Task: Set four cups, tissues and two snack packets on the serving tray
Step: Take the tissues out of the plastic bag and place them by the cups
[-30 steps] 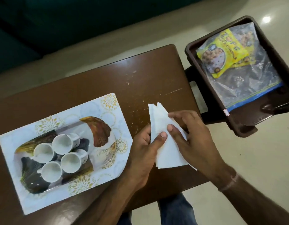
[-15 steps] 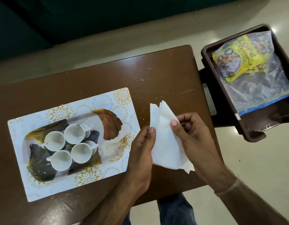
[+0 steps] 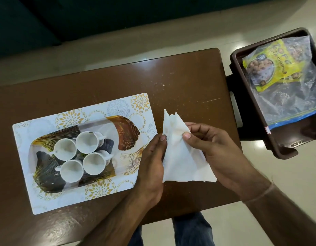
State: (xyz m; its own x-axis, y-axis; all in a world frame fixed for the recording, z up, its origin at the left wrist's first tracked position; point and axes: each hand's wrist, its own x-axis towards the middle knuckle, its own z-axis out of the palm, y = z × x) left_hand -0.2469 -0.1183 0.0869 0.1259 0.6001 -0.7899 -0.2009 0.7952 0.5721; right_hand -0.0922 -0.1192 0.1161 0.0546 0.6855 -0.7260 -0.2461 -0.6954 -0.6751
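A white serving tray point(image 3: 47, 194) with gold and dark leaf prints lies on the left of the brown table. Several white cups point(image 3: 87, 142) stand clustered on its left half. Just right of the tray, both my hands hold white tissues point(image 3: 178, 162) folded into a triangle, lifted slightly off the table. My left hand point(image 3: 151, 164) pinches the tissues' left edge; my right hand point(image 3: 217, 151) grips the right side. A yellow snack packet point(image 3: 271, 68) lies inside a clear zip bag point(image 3: 292, 102) in a brown bin at the far right.
The brown table point(image 3: 171, 86) carries crumbs near its middle. The brown plastic bin point(image 3: 246, 96) sits off the table's right edge on a dark stool. Pale tiled floor surrounds the table. My knees show below the table's front edge.
The tissues have been raised off the table and their top has opened a little between my fingers. The camera view has shifted, so the tray appears further right.
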